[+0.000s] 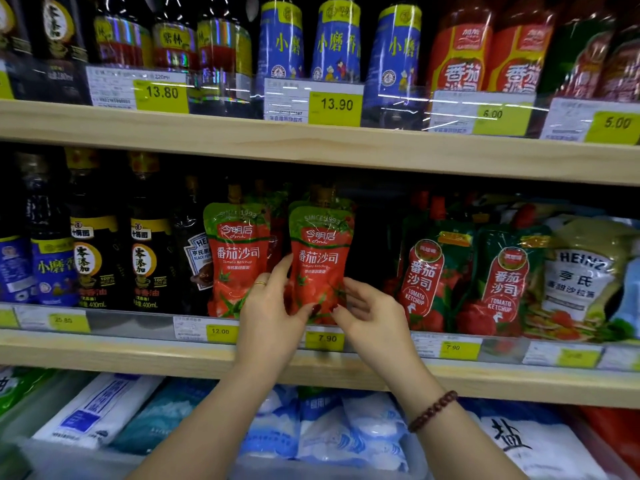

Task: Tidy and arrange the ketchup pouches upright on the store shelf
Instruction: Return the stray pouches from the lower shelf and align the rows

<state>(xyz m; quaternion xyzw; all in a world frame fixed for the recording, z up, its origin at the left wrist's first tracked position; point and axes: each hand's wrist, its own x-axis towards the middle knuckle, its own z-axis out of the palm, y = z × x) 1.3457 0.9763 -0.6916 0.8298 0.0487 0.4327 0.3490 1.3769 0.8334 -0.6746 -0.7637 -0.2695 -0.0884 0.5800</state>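
Grasping 1 red ketchup pouch [320, 261] near upright, left hand [273, 313] and right hand [369, 318] pinch its base; neighbouring pouch [237, 258] at 9 o'clock stands; seating remains.

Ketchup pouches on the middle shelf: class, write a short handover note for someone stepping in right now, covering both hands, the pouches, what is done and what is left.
Left hand: fingers on the left edge of the front ketchup pouch.
Right hand: pinching that pouch's lower right edge.
The pouch stands upright, bottom at the shelf rail.
Neighbouring pouch on the left also stands upright.
Left: let go, then check the pouches behind, which are mostly hidden.
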